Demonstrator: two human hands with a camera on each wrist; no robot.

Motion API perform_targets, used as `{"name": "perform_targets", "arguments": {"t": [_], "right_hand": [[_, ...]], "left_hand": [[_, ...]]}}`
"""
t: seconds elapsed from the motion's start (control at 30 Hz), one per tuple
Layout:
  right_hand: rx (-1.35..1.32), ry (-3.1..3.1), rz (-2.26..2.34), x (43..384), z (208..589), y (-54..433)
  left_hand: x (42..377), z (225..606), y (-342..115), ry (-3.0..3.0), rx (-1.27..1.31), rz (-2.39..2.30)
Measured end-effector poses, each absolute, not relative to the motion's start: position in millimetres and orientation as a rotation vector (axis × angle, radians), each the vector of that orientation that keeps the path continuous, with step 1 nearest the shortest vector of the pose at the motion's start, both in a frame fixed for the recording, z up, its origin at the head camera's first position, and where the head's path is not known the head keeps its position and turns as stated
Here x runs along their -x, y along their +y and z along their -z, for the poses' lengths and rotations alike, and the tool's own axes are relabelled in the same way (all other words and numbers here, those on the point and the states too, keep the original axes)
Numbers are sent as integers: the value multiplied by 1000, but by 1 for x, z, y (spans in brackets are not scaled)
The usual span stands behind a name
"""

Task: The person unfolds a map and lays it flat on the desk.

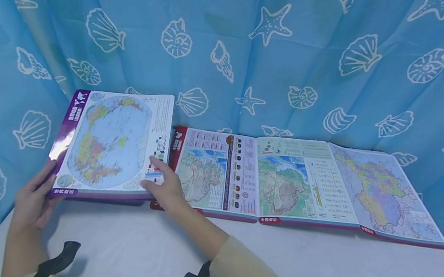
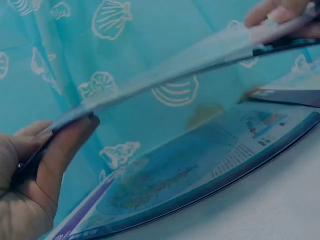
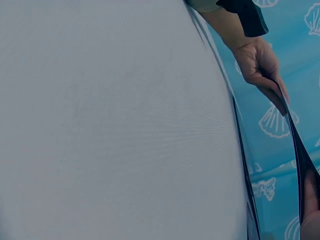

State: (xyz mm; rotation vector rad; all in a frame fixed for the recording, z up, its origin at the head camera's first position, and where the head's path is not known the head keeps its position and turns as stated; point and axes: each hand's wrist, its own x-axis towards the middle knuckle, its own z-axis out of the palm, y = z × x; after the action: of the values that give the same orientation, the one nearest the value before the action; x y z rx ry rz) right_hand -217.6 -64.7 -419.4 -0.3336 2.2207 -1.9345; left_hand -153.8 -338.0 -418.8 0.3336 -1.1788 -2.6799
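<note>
A glossy world map sheet (image 1: pixel 117 141) with a purple left border is held raised and slightly bowed. My left hand (image 1: pixel 35 201) grips its left edge, thumb and fingers on opposite sides of it in the left wrist view. At the opposite edge my right hand (image 1: pixel 166 190) pinches the sheet, seen also at the top right of the left wrist view. Underneath, apart from the raised sheet, another world map sheet (image 2: pixel 165 180) with a purple border lies on the table. The right wrist view shows the held sheet (image 3: pixel 298 155) edge-on between both hands.
To the right lie China map sheets in an overlapping row: a red-bordered one (image 1: pixel 203 174), a relief map (image 1: pixel 285 182) and a multicoloured one (image 1: pixel 383 193). Behind hangs a blue curtain (image 1: pixel 231 24) with white shell prints. A white cloth (image 1: pixel 314 269) covers the table.
</note>
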Motion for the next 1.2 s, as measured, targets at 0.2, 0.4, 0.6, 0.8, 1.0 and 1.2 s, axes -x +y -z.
{"name": "perform_targets", "arguments": {"t": [0.2, 0.4, 0.6, 0.8, 1.0, 1.2], "right_hand": [[344, 2231, 1962, 218, 413, -55], [274, 2205, 2003, 220, 409, -44], [236, 2221, 1995, 219, 404, -28], [197, 2248, 1979, 215, 400, -8], [156, 2250, 1974, 210, 393, 5], [136, 2263, 1974, 208, 386, 18]], "left_hand": [[155, 414, -332, -1228, -151, 2690], [157, 415, -325, -1465, 76, 2611], [160, 414, -317, -1611, 285, 2546], [161, 411, -302, -1725, 107, 2578], [164, 413, -289, -1697, -24, 2647], [166, 403, -277, -1827, -90, 2561]]}}
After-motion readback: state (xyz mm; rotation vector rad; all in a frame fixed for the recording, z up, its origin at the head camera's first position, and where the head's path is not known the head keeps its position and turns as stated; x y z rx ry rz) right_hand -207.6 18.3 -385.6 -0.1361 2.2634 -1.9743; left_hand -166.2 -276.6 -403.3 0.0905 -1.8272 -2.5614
